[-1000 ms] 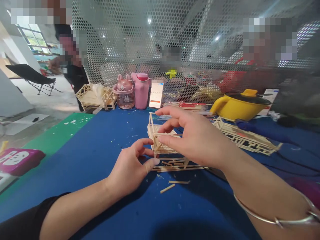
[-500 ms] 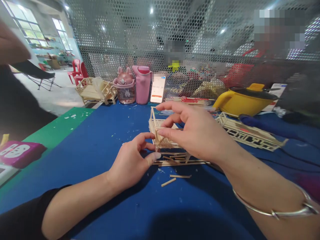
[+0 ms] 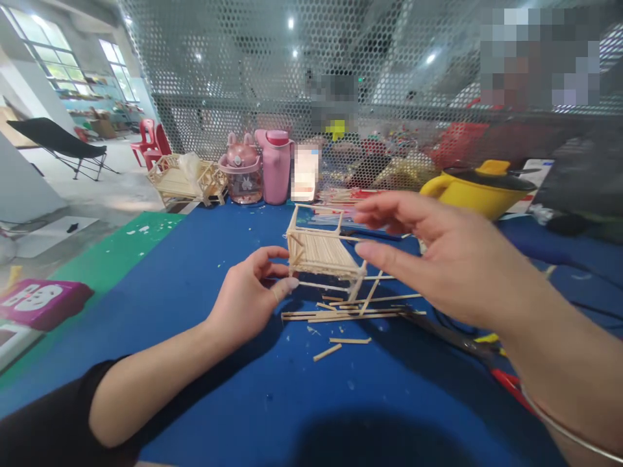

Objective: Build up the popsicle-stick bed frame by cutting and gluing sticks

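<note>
A small model made of thin wooden sticks stands on the blue table cover in the middle. My left hand pinches its near-left corner between thumb and fingers. To the right of the model, my right hand hovers with fingers spread and holds nothing; its thumb tip is close to the model's right corner. Loose wooden sticks lie on the cover in front of the model.
At the back stand another stick model, a pink bunny cup, a pink bottle, a phone and a yellow pot. A pink box lies at the left. Perforated mesh closes the back; people sit behind it.
My right hand has let go of the stick model and drawn off to the right, fingers spread. My left hand keeps its pinch on the left corner. A person at the left is gone.
</note>
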A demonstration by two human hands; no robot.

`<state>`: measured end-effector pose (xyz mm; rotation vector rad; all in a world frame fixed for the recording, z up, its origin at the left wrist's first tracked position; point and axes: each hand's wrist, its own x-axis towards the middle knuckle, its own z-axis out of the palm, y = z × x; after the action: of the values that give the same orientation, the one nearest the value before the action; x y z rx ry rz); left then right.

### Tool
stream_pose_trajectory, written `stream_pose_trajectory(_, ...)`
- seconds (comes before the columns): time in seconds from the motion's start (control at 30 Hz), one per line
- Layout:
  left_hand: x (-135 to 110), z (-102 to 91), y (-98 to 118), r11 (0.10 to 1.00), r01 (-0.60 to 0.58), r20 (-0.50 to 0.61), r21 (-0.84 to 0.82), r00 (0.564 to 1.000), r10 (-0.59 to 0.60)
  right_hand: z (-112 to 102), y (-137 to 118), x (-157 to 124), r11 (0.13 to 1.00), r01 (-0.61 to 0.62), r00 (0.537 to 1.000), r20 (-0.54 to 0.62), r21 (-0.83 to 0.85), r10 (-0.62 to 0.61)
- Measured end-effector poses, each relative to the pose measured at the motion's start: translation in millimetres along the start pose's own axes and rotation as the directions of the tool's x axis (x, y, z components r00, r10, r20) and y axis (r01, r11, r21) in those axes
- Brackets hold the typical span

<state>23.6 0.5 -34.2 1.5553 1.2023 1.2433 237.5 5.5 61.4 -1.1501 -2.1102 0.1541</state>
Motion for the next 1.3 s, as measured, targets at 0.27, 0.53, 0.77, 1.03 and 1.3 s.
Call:
stream_pose_trajectory(0.27,15,-3.7,0,0.993,0.055,-0.094,-0.104,0.993,-0.064,8,24,-58,0.974,0.017,0.942,0.330,-0.227,0.060)
stream_pose_trajectory(0.53,12,-4.3,9,0.981,0.066,-0.170,-0.182,0.981,-0.098,58,8,-69,0.966,0.258,0.683,0.704,0.019,-0.196)
stream_pose_trajectory(0.77,5,-7.4,16,0.980,0.030,-0.196,-0.198,0.978,-0.069,71,35,-64,0.991,0.129,0.853,0.515,-0.042,-0.089)
stream_pose_trajectory(1.03,4,-6.9,14,0.985,0.026,-0.205,-0.172,0.977,-0.062,68,49,-61,0.974,0.221,0.918,0.326,0.059,-0.228)
stream_pose_trajectory(1.3,1,6.7,-5,0.994,0.063,-0.075,-0.093,0.995,-0.070,42,66,-62,0.927,0.339,0.832,0.411,0.159,-0.374)
